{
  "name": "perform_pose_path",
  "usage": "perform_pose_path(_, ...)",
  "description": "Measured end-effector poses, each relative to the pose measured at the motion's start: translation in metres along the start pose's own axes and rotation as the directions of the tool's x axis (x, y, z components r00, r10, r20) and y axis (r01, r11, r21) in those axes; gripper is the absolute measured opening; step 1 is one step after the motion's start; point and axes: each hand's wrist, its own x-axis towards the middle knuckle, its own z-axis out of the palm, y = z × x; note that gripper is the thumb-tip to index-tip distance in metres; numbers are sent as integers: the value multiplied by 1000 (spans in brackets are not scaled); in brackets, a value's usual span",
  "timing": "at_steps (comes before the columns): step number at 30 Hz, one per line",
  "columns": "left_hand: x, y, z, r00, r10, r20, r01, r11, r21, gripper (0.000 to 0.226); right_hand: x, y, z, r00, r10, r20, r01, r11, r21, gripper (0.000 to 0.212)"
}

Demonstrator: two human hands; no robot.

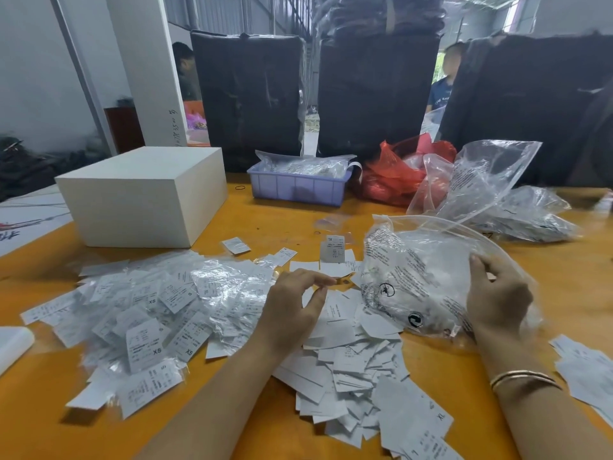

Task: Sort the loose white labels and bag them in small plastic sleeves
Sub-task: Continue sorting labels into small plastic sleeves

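Orange laminate covers the bench [431, 386], and most of its near half lies under paper. A loose heap of bare white labels [348, 356] spreads between the person's two forearms, some printed with size letters such as XL. To its left sits a wider pile of labels already slipped into small clear plastic sleeves [156, 313], marked XS, S and XL, overlapping one another in no order.

The left hand [292, 307] hovers over the seam between the two piles, thumb and forefinger brought close together in a narrow grip on a small yellowish scrap [343, 280]; what the scrap is cannot be told. The right hand [497, 300], a gold bangle [522, 376] on its wrist, holds a large crumpled clear plastic bag with black print [408, 277], fingers curled round the bag's near edge; the bag rests on the bench just right of the loose labels.

A few more white labels lie at the far right edge. Behind the piles stand a plain white rectangular box [146, 194], a lilac plastic tray [298, 187] filled with bagged items, a red plastic bag [391, 174] and more clear bags [491, 180]. Three tall black wrapped bundles [248, 94] rise at the back of the bench, with two people partly visible between them.
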Motion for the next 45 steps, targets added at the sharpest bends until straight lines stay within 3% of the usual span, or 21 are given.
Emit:
perform_pose_path(3,0,0,0,1000,4,-10,-4,1000,0,20,-2,-6,0,996,-84,-37,84,996,13,20)
perform_pose_path(6,1,0,-1,1000,-3,-16,2,1000,-21,20,-2,-15,-4,992,-101,-71,110,985,130,16)
perform_pose_path(8,2,1,-2,1000,-12,-6,12,997,-82,19,-8,-30,-8,997,-73,22,63,951,304,7)
perform_pose_path(10,2,2,-3,999,-35,32,40,986,-163,17,-19,-52,-9,971,-98,219,-21,873,487,3)
perform_pose_path(13,3,8,-7,980,-93,173,147,932,-331,23,-41,-78,-6,818,-218,532,-184,777,602,7)
perform_pose_path(15,3,10,-8,956,-117,268,228,873,-431,34,-56,-86,-2,707,-274,652,-259,757,600,12)
perform_pose_path(19,3,10,-6,965,-192,181,259,812,-523,11,-67,-87,3,589,-277,759,-281,811,514,24)
perform_pose_path(22,5,8,-8,948,-305,89,286,695,-660,15,-59,-79,1,566,-291,772,-49,922,384,14)
perform_pose_path(25,7,7,-11,933,-361,2,264,680,-684,22,-49,-67,-7,424,-362,830,322,917,236,8)
perform_pose_path(28,6,6,-9,922,-382,-57,245,691,-680,9,-41,-64,-14,296,-294,909,442,885,143,32)
perform_pose_path(30,7,4,-8,916,-392,-83,242,704,-667,5,-40,-65,-16,263,-274,925,518,849,105,30)
perform_pose_path(32,7,2,-8,911,-398,-111,243,734,-635,12,-43,-69,-16,268,-310,912,562,819,113,16)
perform_pose_path(34,8,1,-8,908,-401,-124,249,752,-611,19,-45,-70,-14,326,-344,880,541,831,124,10)
perform_pose_path(39,8,0,-8,912,-390,-127,250,773,-582,23,-51,-68,-7,595,-288,750,188,958,218,8)
perform_pose_path(42,8,-2,-8,909,-400,-115,261,762,-593,23,-56,-68,-2,728,-187,659,13,966,259,8)
perform_pose_path(45,7,-1,-8,904,-416,-94,275,737,-618,13,-56,-70,1,820,-134,557,-62,946,319,9)
